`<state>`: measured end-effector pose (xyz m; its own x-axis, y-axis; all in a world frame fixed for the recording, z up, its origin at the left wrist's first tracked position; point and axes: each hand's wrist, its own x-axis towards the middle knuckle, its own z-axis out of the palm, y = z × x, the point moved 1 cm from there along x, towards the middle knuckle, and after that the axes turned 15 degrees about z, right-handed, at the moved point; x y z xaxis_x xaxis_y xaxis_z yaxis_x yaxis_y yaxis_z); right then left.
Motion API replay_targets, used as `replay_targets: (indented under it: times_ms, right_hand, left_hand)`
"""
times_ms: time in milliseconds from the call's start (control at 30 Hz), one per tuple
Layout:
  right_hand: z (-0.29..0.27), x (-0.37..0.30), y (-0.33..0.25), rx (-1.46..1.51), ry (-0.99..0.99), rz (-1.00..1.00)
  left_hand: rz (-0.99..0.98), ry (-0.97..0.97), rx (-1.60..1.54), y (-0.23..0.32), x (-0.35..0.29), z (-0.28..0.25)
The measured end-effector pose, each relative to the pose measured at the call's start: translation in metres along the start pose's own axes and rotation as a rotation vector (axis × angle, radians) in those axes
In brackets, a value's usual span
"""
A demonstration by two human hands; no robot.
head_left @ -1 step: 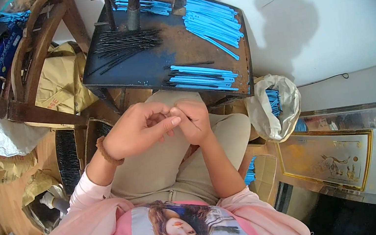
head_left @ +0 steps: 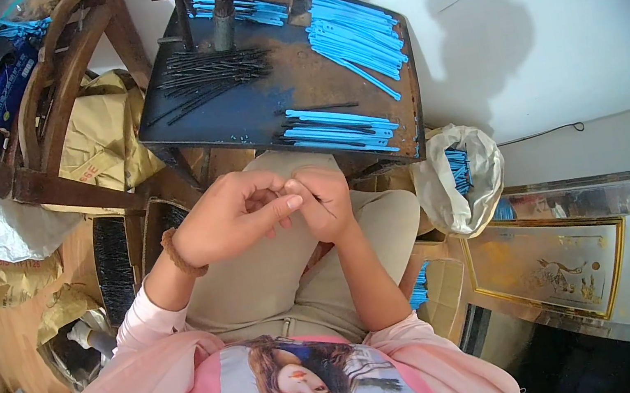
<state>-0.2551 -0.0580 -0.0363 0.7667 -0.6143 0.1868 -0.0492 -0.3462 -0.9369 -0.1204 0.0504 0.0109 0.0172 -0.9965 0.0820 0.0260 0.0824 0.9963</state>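
Above my lap my two hands meet at the fingertips. My left hand (head_left: 235, 216), with a brown band on its wrist, has curled fingers and its thumb stretched toward the other hand. My right hand (head_left: 326, 204) is closed, its back toward me. Whatever is pinched between them is hidden or too small to make out. Just beyond, on a dark worn stool-like table (head_left: 243, 117), lies a bundle of blue sticks (head_left: 341, 129) mixed with black ones. A larger pile of blue sticks (head_left: 356, 35) lies farther right, and thin black rods (head_left: 214, 69) are heaped at the left.
A white sack (head_left: 437, 205) holding blue sticks stands right of the table. Below it is a cardboard box (head_left: 442, 296). At left are a wooden chair frame (head_left: 72, 187), a brown paper sack (head_left: 101, 136) and a box of black rods (head_left: 114, 267). A decorated cabinet (head_left: 547, 266) lies right.
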Motion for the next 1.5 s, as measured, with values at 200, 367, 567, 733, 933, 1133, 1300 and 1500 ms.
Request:
replay_targets:
  times_ms: [200,367,567,733,933,1133,1300,1500]
  right_hand:
    - [0.004,0.0,0.002,-0.009,0.038,-0.058]
    - [0.003,0.001,0.002,-0.04,0.006,-0.094]
    - [0.002,0.003,0.002,-0.081,-0.031,-0.121]
    - [0.004,0.004,0.002,-0.085,-0.029,-0.129]
    - [0.007,0.003,0.004,-0.118,0.008,-0.133]
    - [0.008,0.004,0.003,-0.152,0.017,-0.126]
    - [0.01,0.005,0.003,-0.163,0.035,-0.138]
    - [0.008,0.004,0.003,-0.065,0.023,-0.149]
  left_hand:
    - [-0.01,0.023,-0.007,-0.002,-0.002,0.0]
    - [0.001,0.042,-0.027,-0.008,-0.005,-0.002]
    - [-0.013,0.012,-0.045,-0.007,-0.006,-0.007]
    - [-0.009,0.009,-0.07,-0.008,-0.007,-0.007]
    - [-0.014,0.072,-0.084,-0.011,-0.007,-0.006]
    - [-0.019,0.044,-0.044,-0.012,-0.007,-0.007]
    - [-0.026,0.068,-0.067,-0.009,-0.008,-0.006]
    - [0.005,0.106,-0.138,-0.01,-0.012,-0.003]
